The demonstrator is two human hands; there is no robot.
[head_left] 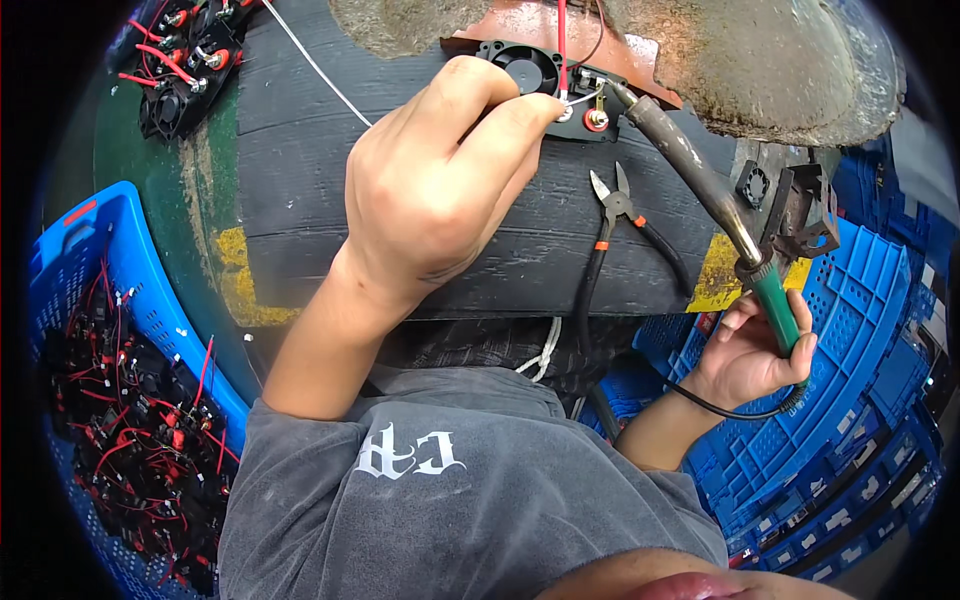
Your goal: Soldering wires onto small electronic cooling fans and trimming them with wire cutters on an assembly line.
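Note:
My left hand (pixel 425 190) is closed in a pinch on a thin silvery solder wire (pixel 312 62). The wire's short end reaches a metal terminal on a black fan module (pixel 527 68). A red wire (pixel 562 45) rises from that module, beside a red-ringed post (pixel 596 120). My right hand (pixel 745 350) is wrapped around the green handle of a soldering iron (pixel 690 160). Its tip meets or nearly meets the terminal beside the solder's end; exact contact is too small to tell. Diagonal cutters (pixel 618 215) with black handles lie below the module, jaws apart.
A blue crate (pixel 135 240) at left holds many wired black parts. More modules (pixel 185 80) lie at the far left. A rusty metal bracket (pixel 800 215) and small fan (pixel 752 185) sit at right, near blue crates (pixel 850 300). A crusted metal piece (pixel 780 70) overhangs the back.

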